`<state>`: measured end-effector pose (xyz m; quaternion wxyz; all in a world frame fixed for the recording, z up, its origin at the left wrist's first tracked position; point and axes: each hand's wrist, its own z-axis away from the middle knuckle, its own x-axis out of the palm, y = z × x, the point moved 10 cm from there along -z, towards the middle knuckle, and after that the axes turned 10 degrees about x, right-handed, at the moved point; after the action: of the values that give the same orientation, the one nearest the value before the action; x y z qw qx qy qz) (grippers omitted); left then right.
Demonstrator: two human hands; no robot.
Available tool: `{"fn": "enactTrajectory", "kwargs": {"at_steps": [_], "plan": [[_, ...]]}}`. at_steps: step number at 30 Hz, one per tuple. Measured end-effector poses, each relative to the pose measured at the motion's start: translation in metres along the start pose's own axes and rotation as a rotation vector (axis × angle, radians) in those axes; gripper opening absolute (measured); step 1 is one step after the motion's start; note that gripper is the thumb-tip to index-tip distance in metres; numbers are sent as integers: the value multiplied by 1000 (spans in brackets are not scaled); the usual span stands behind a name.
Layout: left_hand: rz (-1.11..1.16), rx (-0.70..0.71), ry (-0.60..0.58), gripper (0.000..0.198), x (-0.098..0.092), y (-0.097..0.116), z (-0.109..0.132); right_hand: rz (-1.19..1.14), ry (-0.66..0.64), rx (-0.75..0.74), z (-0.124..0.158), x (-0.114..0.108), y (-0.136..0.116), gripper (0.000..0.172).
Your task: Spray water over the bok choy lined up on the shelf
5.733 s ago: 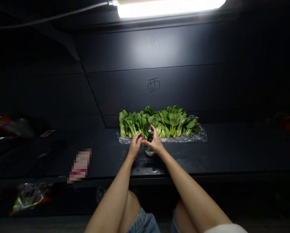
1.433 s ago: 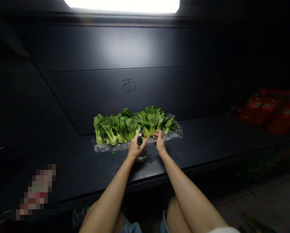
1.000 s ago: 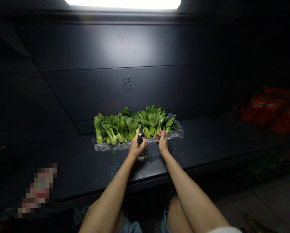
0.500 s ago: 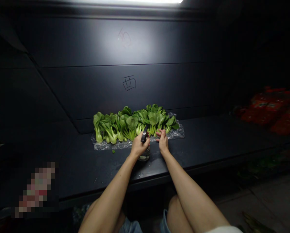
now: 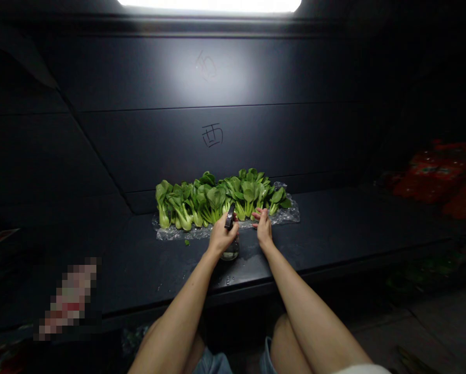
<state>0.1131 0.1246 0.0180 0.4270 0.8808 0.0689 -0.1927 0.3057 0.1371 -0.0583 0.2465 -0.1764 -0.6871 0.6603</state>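
My left hand (image 5: 221, 237) is shut around a spray bottle (image 5: 230, 234), with the black sprayer head (image 5: 229, 216) sticking up above my fingers and the clear body (image 5: 230, 252) standing on the counter below them. My right hand (image 5: 263, 227) holds nothing. Its fingers are slightly apart and lie at the front edge of the plastic sheet (image 5: 289, 216). Just beyond both hands, a long row of fresh bok choy (image 5: 217, 201) lies on that crinkled sheet, with pale stems and dark green leaves. A small torn leaf (image 5: 186, 242) lies on the counter.
The dark counter (image 5: 326, 239) runs left and right, with water drops near its front edge. Red packages (image 5: 431, 179) are piled at far right, and a pixelated packet (image 5: 69, 298) is at lower left. A dark wall with marker writing stands behind.
Earlier both hands were at the sprayer head. Now my left hand alone holds the bottle, and my right hand has moved apart to the right. The view has shifted slightly.
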Motion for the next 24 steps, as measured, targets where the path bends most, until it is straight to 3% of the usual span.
{"fn": "enactTrajectory", "kwargs": {"at_steps": [11,24], "plan": [[-26,-23,75,19,-28,-10,6,17,-33,12,7,16,-2,84],[0,-74,124,23,-52,-21,16,21,-54,8,17,31,-4,79]]}}
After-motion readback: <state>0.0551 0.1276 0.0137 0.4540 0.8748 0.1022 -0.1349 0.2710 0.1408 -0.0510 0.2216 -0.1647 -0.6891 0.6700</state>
